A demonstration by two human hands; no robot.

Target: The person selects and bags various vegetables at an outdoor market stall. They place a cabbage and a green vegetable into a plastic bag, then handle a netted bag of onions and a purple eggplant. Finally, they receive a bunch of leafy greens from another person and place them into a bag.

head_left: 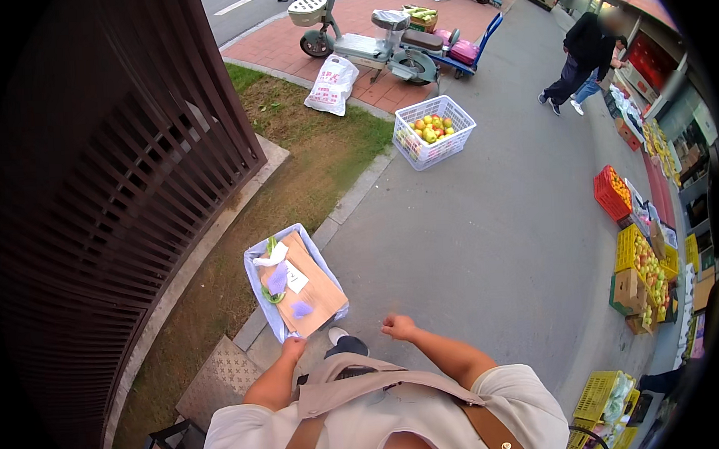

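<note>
A crate lined with pale lilac plastic sits at the pavement's edge in front of me, slightly to the left. Inside it lie a flattened cardboard sheet, purple scraps, a white printed card and some green leaves. My left hand is closed at the crate's near rim and appears to grip its edge. To the right of the crate, my right hand hangs over the pavement in a loose fist, touching nothing; no object shows in it.
A white crate of apples stands farther ahead, near a white bag and a parked scooter. A brown slatted fence curves along the left. Fruit crates line the right side; people walk at far right.
</note>
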